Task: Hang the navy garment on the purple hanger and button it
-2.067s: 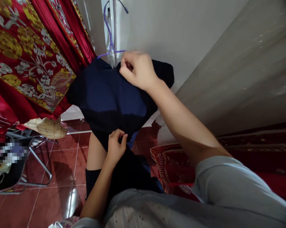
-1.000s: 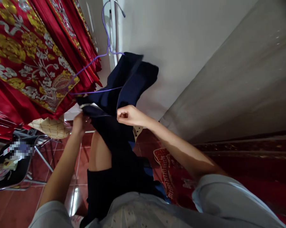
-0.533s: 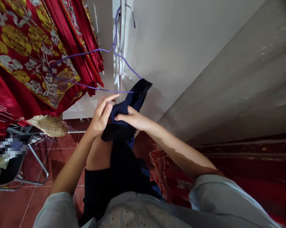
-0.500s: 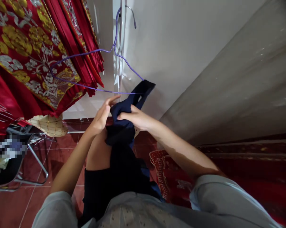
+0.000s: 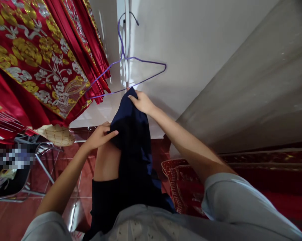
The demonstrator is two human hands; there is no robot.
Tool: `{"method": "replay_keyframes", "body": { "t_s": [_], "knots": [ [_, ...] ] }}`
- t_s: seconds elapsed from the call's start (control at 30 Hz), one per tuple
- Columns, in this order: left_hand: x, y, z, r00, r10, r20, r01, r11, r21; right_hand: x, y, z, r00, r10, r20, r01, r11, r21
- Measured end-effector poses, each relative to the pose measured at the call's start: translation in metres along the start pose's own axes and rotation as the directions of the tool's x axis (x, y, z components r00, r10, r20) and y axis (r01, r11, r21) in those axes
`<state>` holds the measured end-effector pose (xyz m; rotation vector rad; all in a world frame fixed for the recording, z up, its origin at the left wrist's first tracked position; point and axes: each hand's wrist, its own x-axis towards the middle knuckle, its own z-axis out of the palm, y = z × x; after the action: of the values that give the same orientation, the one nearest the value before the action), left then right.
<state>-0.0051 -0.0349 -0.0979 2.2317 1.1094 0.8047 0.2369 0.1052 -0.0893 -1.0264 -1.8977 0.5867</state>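
Note:
A dark navy garment (image 5: 133, 120) hangs down in front of my legs, its exact kind unclear. My right hand (image 5: 142, 102) pinches its upper edge, with the thumb on the near face. At the garment's left edge is my left hand (image 5: 102, 135), thumb over the cloth and fingers partly hidden behind it. Just above and beyond the cloth, a purple wire hanger (image 5: 145, 61) hangs bare by its hook on a white metal upright.
Red cloths with gold and silver embroidery (image 5: 40, 53) hang at the left. Below them stands a metal-framed black chair (image 5: 12, 187) with things on it. A grey sheet-like surface (image 5: 236, 93) slopes at the right, above red patterned fabric (image 5: 188, 187). The floor is red tile.
The navy garment has come off the hanger's right end and hangs more spread out. My right hand has risen to its top edge; my left hand has moved down. The hanger has swung.

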Motion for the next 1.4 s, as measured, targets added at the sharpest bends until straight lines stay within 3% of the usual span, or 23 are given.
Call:
{"method": "replay_keyframes", "body": {
  "t_s": [0.13,0.3,0.4,0.47,0.57,0.7,0.87,0.93,1.0,1.07,1.1,1.17,1.27,1.37,1.4],
  "knots": [
    [-0.011,-0.011,-0.018,0.997,-0.046,0.054,0.032,0.972,0.232,0.009,0.02,-0.005,0.99,-0.076,-0.115,0.076,0.997,-0.008],
    [-0.022,-0.034,-0.035,0.984,-0.11,0.14,0.031,0.878,0.477,0.016,0.028,-0.035,0.997,0.048,-0.055,-0.051,0.997,-0.062],
    [-0.024,-0.039,-0.049,0.988,-0.148,0.049,0.09,0.796,0.598,0.006,0.019,-0.06,0.99,0.127,-0.055,-0.132,0.987,-0.088],
    [-0.02,-0.035,-0.059,0.993,-0.112,-0.047,0.117,0.771,0.626,-0.005,0.009,-0.074,0.983,0.172,-0.065,-0.179,0.977,-0.115],
    [-0.005,-0.015,-0.07,0.984,0.043,-0.175,0.066,0.817,0.573,-0.021,-0.007,-0.084,0.972,0.207,-0.114,-0.224,0.961,-0.162],
    [0.028,0.02,-0.072,0.942,0.207,-0.266,-0.061,0.881,0.469,-0.036,-0.024,-0.075,0.974,0.19,-0.121,-0.204,0.972,-0.116],
    [0.077,0.037,-0.077,0.854,0.268,-0.447,-0.142,0.945,0.296,-0.051,-0.044,-0.068,0.999,0.033,-0.006,-0.033,0.999,-0.038],
    [0.092,0.033,-0.082,0.847,0.238,-0.476,-0.164,0.967,0.193,-0.049,-0.045,-0.083,0.987,-0.058,-0.147,0.051,0.998,-0.047],
    [0.102,0.025,-0.088,0.868,0.198,-0.455,-0.171,0.98,0.102,-0.04,-0.039,-0.105,0.919,-0.093,-0.383,0.074,0.995,-0.065],
    [0.106,0.018,-0.093,0.894,0.175,-0.413,-0.164,0.984,0.063,-0.027,-0.03,-0.128,0.851,-0.059,-0.522,0.022,0.997,-0.076],
    [0.106,0.015,-0.096,0.901,0.173,-0.398,-0.161,0.985,0.063,-0.022,-0.027,-0.137,0.844,-0.01,-0.536,-0.034,0.997,-0.073],
    [0.104,0.011,-0.103,0.9,0.182,-0.395,-0.161,0.983,0.086,-0.015,-0.025,-0.151,0.869,0.136,-0.475,-0.173,0.984,-0.035],
    [0.096,0.01,-0.117,0.858,0.211,-0.469,-0.162,0.976,0.143,-0.019,-0.034,-0.164,0.895,0.383,-0.229,-0.365,0.924,0.118],
    [0.091,0.014,-0.128,0.826,0.19,-0.531,-0.137,0.981,0.137,-0.027,-0.044,-0.177,0.844,0.534,0.045,-0.531,0.823,0.201],
    [0.091,0.017,-0.129,0.829,0.163,-0.535,-0.118,0.986,0.117,-0.028,-0.045,-0.18,0.843,0.534,0.063,-0.533,0.816,0.223]
  ]
}}
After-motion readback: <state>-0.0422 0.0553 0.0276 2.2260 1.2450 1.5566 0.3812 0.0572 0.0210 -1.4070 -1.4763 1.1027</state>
